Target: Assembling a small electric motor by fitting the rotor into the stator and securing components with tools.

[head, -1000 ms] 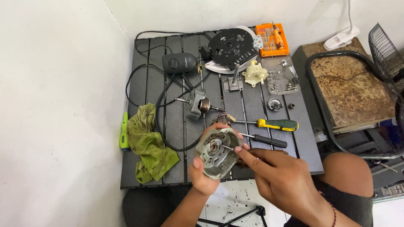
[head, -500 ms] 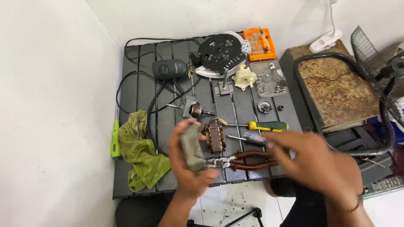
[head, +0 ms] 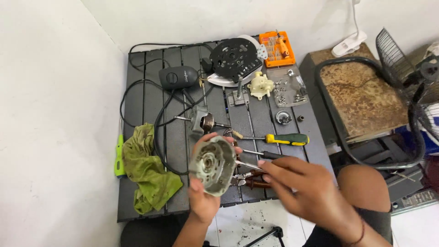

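My left hand [head: 204, 197] holds a round grey metal motor housing [head: 213, 164] upright, its open face turned toward me, over the front of the black slatted table [head: 146, 100]. My right hand [head: 299, 192] grips a thin metal tool [head: 247, 164] whose tip reaches to the housing's right rim. Under the hands lie red-handled pliers [head: 254, 180]. Just behind them sit a black-handled screwdriver [head: 265, 154] and a yellow-and-green screwdriver [head: 286, 139]. A motor rotor with a shaft [head: 203, 122] rests beyond the housing.
A green rag [head: 151, 174] and a green tool [head: 119, 155] lie at the left. Farther back are a black adapter with cable [head: 178, 77], a black round plate [head: 235, 58], a cream gearbox [head: 260, 85], an orange bit case [head: 276, 48] and a bag of screws [head: 288, 87]. A rusty stand [head: 361, 98] is at the right.
The housing was turned edge-on half a second ago and now faces me again. My right hand came back from the pliers with a thin tool and brought its tip to the housing.
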